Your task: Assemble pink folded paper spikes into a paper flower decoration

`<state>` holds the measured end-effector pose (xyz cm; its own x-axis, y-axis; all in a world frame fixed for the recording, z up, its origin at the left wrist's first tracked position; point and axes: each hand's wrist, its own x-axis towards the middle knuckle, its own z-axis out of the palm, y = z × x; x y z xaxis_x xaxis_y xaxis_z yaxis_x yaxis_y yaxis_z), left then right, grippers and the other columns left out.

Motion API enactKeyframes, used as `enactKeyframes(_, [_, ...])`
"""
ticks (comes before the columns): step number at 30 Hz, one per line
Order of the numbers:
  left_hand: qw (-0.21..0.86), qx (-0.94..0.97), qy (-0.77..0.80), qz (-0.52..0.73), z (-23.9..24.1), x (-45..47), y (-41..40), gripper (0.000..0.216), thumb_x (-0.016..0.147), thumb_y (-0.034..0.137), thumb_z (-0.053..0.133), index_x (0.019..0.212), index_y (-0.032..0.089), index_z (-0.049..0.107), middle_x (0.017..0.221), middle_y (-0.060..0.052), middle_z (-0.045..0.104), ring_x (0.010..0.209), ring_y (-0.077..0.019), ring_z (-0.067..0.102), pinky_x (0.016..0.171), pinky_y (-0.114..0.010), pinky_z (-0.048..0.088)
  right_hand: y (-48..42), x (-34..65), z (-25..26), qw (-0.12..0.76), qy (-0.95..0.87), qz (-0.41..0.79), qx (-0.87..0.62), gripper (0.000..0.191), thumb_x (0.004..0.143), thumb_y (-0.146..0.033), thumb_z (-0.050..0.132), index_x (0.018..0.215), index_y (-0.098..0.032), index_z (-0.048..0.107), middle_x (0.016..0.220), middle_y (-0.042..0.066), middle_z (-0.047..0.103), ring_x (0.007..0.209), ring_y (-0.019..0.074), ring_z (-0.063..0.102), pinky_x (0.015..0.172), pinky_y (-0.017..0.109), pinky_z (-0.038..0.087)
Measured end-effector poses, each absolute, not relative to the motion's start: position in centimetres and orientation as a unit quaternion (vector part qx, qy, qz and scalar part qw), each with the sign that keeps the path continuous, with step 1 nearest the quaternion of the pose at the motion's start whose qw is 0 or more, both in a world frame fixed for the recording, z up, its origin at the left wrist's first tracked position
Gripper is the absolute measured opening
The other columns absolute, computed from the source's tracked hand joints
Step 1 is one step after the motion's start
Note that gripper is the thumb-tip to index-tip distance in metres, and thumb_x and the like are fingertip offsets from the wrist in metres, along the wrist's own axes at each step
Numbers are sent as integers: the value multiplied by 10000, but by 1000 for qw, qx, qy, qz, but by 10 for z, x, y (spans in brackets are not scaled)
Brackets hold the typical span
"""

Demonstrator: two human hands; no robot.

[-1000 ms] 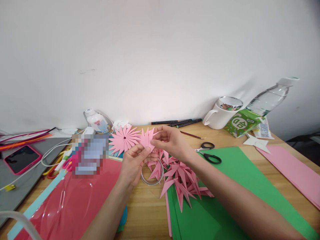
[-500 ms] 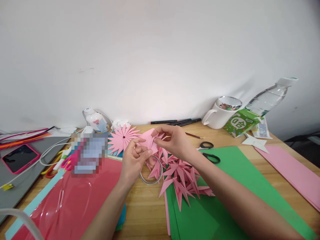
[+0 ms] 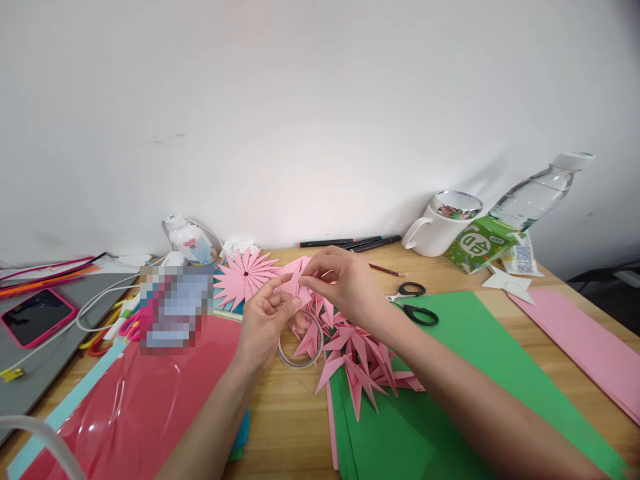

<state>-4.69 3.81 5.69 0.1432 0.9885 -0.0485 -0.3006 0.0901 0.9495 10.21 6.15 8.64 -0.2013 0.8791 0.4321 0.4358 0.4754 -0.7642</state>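
Note:
Between my two hands is a folded pink paper piece [image 3: 291,284]. My left hand [image 3: 265,323] is closed on its near left side, thumb against fingers. From the right, my right hand [image 3: 343,283] pinches the paper's upper edge with thumb and fingertips. A clear ring-shaped tape roll [image 3: 300,366] hangs at the fingers of my left hand; how it is held is partly hidden. Just below lies a heap of pointed pink paper stars [image 3: 356,353]. A many-pointed pink paper rosette [image 3: 257,267] lies behind my left hand.
Green paper sheets [image 3: 450,373] lie under my right forearm, with black-handled scissors [image 3: 423,315] beside them. Red film-covered sheets [image 3: 165,393] are at left, near a phone [image 3: 37,317]. A white mug [image 3: 435,230], green box [image 3: 480,245] and tilted bottle [image 3: 535,197] stand back right.
My right fingers have shifted slightly left along the pink paper, and a standing fold now shows between the fingertips. The whole view has moved a little.

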Motion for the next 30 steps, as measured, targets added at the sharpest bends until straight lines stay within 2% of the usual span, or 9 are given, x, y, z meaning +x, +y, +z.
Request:
enactKeyframes(4, [635,407,398,523,57,-45,37,439,595,231,754,962,127,537,525,67,549,392,-97,531,405,-223,450,59,101,89,442,-768,208,-415,166,740,-62,558,709,-161,688,826,45,583,656,100,547,601,231,433])
enactKeyframes(11, [636,423,391,513,53,-46,39,408,607,222,749,943,136,532,527,68,536,398,-95,538,403,-209,442,55,102,93,387,-804,133,-432,153,725,-57,566,703,-144,691,973,82,564,668,105,551,628,253,439])
enactKeyframes(14, [614,446,403,510,51,-46,39,415,616,215,738,957,135,513,551,68,535,402,-109,551,407,-230,462,54,101,90,392,-783,156,-457,148,703,-46,594,640,-146,683,951,66,581,683,106,567,630,241,442])
enactKeyframes(22, [579,488,420,501,51,-46,38,348,644,224,713,914,131,514,526,61,541,408,-123,553,415,-246,468,56,96,90,398,-706,264,-523,129,651,-51,653,634,-167,708,804,33,626,684,123,578,586,229,440])
enactKeyframes(30, [572,503,418,495,50,-45,39,303,673,230,694,905,134,522,514,43,576,403,-119,545,424,-239,459,57,93,80,424,-726,221,-495,139,675,-39,588,624,-138,671,785,43,633,670,120,564,585,224,432])
